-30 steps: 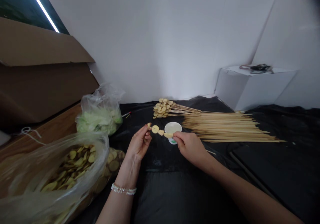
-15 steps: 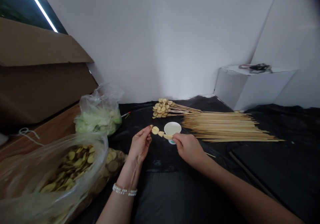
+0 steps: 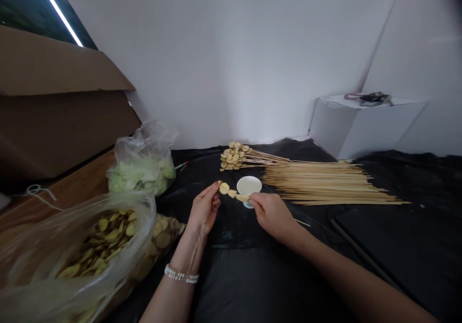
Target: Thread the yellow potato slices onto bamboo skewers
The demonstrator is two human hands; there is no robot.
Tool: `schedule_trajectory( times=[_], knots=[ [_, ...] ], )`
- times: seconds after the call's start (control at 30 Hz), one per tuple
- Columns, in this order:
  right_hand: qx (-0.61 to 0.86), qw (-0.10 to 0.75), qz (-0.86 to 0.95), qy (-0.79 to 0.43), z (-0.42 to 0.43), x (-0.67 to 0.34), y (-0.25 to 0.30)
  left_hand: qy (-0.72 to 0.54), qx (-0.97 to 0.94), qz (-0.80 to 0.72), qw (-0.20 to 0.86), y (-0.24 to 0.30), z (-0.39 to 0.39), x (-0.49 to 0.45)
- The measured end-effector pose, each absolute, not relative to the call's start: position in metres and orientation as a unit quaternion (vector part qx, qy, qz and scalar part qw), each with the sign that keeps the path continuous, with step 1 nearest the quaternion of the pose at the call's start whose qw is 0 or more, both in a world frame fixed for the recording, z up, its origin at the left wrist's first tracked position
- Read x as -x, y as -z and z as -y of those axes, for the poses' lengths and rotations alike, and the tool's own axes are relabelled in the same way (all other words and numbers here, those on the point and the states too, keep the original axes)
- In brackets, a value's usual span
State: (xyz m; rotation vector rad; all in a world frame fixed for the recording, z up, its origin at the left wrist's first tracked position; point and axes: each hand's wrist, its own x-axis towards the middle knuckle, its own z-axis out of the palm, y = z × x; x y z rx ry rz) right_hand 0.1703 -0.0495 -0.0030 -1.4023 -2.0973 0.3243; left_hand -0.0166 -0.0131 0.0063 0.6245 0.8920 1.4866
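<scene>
My right hand (image 3: 271, 212) is closed on a thin bamboo skewer (image 3: 302, 223) with three pale potato slices (image 3: 231, 192) threaded near its tip. My left hand (image 3: 204, 208) pinches the skewer's tip end beside the first slice, fingers pressed together. Just behind the slices stands a small white cup (image 3: 249, 187). A clear bag of potato slices (image 3: 108, 236) lies open to the left of my left arm.
A wide pile of bare bamboo skewers (image 3: 325, 183) lies on the black sheet (image 3: 252, 275), with finished potato skewers (image 3: 234, 156) behind the cup. A bag of green leaves (image 3: 142, 166), a cardboard box (image 3: 54, 106) and a white box (image 3: 364, 121) stand around.
Both hands with the skewer have drifted slightly down and left; the grip and the slices look unchanged.
</scene>
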Motion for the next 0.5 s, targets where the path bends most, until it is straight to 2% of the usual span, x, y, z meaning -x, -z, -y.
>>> schedule_trajectory(
  times=[0.33,0.5],
  knots=[
    [0.522,0.306,0.786,-0.124,0.0477,-0.1701,0.0065,-0.648,-0.291,-0.400,0.580,0.0034,0.0102,0.0142],
    [0.506,0.337,0.783,-0.132,0.0464,-0.1692,0.0057,-0.657,-0.274,-0.377,0.593,-0.0003,0.0123,0.0135]
  ],
)
